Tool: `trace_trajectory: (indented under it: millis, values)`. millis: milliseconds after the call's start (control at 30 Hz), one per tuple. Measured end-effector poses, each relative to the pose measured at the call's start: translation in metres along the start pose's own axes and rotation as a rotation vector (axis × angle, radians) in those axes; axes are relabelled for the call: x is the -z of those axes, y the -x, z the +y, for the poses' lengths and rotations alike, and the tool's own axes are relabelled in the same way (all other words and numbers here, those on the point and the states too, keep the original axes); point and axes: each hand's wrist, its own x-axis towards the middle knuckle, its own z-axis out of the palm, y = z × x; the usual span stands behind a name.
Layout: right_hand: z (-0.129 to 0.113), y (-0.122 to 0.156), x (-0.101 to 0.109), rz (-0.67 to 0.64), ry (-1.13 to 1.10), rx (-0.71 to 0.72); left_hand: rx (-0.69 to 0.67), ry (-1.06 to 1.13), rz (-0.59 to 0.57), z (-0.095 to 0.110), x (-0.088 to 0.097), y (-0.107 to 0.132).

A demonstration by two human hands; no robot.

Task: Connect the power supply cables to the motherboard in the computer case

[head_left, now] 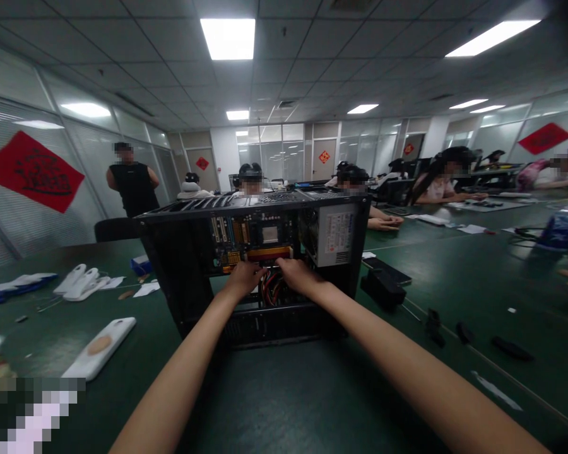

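Note:
An opened black computer case (pixel 189 252) stands on its side on the green table, its open side facing me. Inside it are a motherboard (pixel 234 230), a power supply (pixel 334 233) at the upper right and a bundle of coloured cables (pixel 273 289) lower down. My left hand (pixel 243 279) reaches in at the motherboard's lower edge, fingers curled together beside the cables. My right hand (pixel 297 276) is closed just under the red and yellow memory slots (pixel 269 253), its fingertips near their right part. Whatever either hand pinches is too small to make out.
On the green table (pixel 284 397), a white phone-shaped object (pixel 101 347) and white gloves (pixel 80 280) lie left. To the right are a black box-shaped part (pixel 383 287), small black pieces (pixel 434 326) and a blue bottle (pixel 561 228). Several people sit beyond; one person (pixel 131 180) stands.

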Motion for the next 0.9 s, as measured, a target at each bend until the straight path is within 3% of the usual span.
trace_trajectory:
  millis: [200, 567, 667, 767, 900]
  values:
    - [-0.002, -0.003, 0.003, -0.029, 0.008, 0.003, -0.01, 0.05, 0.008, -0.005, -0.007, -0.005]
    - [-0.001, -0.006, 0.005, -0.024, 0.053, 0.05, 0.016, 0.037, 0.017, -0.006, -0.004, -0.005]
    - [-0.001, 0.008, 0.017, -0.015, 0.061, 0.069, 0.071, 0.089, 0.086, -0.001, 0.008, 0.015]
    - [0.002, 0.044, 0.032, 0.059, 0.092, 0.093, 0.088, 0.129, 0.214, 0.017, 0.014, 0.055]
    - [0.021, 0.104, 0.037, 0.218, 0.308, 0.287, 0.063, -0.019, 0.383, 0.05, -0.006, 0.11]
